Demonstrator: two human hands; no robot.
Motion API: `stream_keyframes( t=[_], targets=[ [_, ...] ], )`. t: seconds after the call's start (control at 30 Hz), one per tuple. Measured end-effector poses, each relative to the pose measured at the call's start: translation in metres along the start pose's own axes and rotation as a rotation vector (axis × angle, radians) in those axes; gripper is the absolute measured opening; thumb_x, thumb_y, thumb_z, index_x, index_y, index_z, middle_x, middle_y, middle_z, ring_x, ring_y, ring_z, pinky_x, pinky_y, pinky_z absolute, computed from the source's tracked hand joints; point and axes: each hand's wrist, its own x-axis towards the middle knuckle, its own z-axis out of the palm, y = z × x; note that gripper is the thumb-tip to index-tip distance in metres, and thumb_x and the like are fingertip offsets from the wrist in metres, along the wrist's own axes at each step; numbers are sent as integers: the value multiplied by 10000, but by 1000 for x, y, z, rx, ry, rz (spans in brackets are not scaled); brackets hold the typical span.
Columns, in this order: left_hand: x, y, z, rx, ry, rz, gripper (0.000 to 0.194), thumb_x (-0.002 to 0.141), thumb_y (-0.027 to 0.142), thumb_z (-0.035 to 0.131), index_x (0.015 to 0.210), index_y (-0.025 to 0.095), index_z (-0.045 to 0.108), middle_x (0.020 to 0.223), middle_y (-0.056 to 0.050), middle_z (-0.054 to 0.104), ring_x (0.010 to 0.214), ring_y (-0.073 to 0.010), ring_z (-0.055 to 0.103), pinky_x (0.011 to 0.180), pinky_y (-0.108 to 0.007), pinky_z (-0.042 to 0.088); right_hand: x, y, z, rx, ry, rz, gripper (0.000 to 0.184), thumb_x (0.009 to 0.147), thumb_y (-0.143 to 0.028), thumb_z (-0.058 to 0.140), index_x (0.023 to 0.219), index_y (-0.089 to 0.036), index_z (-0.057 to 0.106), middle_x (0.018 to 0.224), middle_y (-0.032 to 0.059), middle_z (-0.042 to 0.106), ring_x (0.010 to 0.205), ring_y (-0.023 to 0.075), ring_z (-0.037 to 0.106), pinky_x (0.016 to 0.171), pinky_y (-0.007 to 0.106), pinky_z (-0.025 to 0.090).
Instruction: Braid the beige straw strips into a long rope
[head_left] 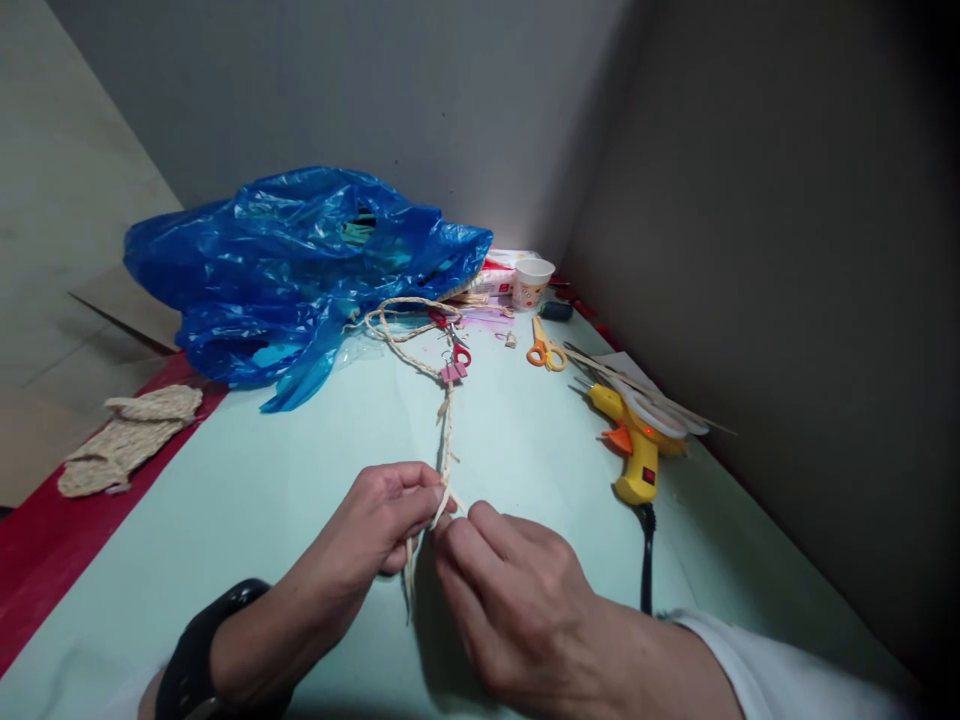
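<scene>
A pale green worktop (525, 430) bears a blue plastic bag (300, 260); orange-handled scissors (546, 350); a yellow glue gun (637, 450); a white cup (532, 284).

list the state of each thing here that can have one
Cream straw braid: plaited, loose strands at near end
Left hand: pinching braid
Right hand: pinching strand
Pink binder clip: shut on braid
Yellow glue gun: lying down, light lit
Blue plastic bag: crumpled
White printed cup: upright
Yellow-orange scissors: lying flat
Red-handled scissors: lying down
Beige woven piece: lying flat
</scene>
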Motion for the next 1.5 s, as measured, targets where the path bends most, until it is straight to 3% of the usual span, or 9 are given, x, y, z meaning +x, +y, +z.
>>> stream_keyframes(
  t=[0.13, 0.23, 0.4, 0.5, 0.63, 0.87, 1.17, 1.37, 1.5],
  targets=[
    [-2, -1, -4, -73, -22, -2, 219, 816, 333, 597, 710, 157, 521, 581, 81, 312, 500, -59, 146, 433, -222, 84, 0, 0, 0, 1, -4, 19, 320, 874, -64, 377, 664, -134, 609, 655, 53, 570, 594, 149, 446, 508, 306, 316],
    [-3, 0, -5, -9, 11, -7, 221, 805, 354, 613, 735, 155, 547, 563, 83, 321, 495, -60, 178, 436, -220, 100, 5, 9, -10, 61, -35, 82, 269, 889, -193, 453, 689, -143, 626, 682, 53, 591, 606, 155, 460, 545, 318, 309],
    [-4, 3, -3, 70, 35, -9, 222, 807, 370, 584, 757, 154, 580, 532, 92, 302, 466, -59, 157, 428, -222, 86, 19, 35, -25, 552, -228, 671, 215, 913, -297, 483, 857, -157, 636, 761, 36, 641, 688, 143, 558, 634, 273, 382],
    [-4, 5, -2, 164, 44, 17, 238, 801, 383, 570, 762, 150, 603, 558, 57, 432, 470, -68, 253, 432, -210, 168, 21, 43, -22, 985, -442, 809, 221, 941, -312, 432, 888, -156, 579, 696, 7, 617, 622, 121, 569, 619, 246, 403],
    [-7, 6, 1, 364, 86, 167, 225, 797, 361, 564, 768, 156, 653, 634, 5, 568, 599, -134, 476, 552, -233, 352, 17, 44, -14, 923, -411, 804, 194, 909, -279, 468, 791, -157, 562, 677, -19, 515, 597, 94, 442, 561, 224, 330],
    [-17, 2, 7, 988, 261, 391, 334, 915, 305, 374, 702, 186, 604, 664, -16, 599, 624, -162, 510, 617, -282, 367, 14, 42, -10, 856, -365, 778, 318, 897, -261, 455, 596, -165, 421, 564, -46, 357, 567, 84, 297, 520, 238, 233],
    [-18, -4, 9, 997, 222, 540, 285, 913, 205, 400, 701, 184, 590, 621, 9, 618, 544, -120, 545, 544, -243, 377, 11, 39, -3, 1012, -252, 782, 279, 907, -223, 453, 694, -145, 615, 665, -13, 566, 661, 105, 456, 652, 225, 345],
    [-19, -15, 9, 1347, 374, 918, 251, 859, 107, 432, 654, 181, 556, 516, 11, 538, 430, -150, 534, 448, -286, 354, 13, 40, -8, 997, -211, 801, 249, 878, -180, 495, 699, -156, 666, 680, -18, 614, 684, 121, 510, 688, 227, 378],
    [-18, -21, 13, 1462, 418, 1035, 185, 808, 65, 454, 737, 159, 597, 519, 8, 552, 419, -169, 552, 422, -304, 349, 14, 37, -8, 1120, -189, 888, 219, 865, -203, 538, 780, -152, 734, 845, 31, 706, 861, 170, 593, 809, 255, 406]
  ],
)
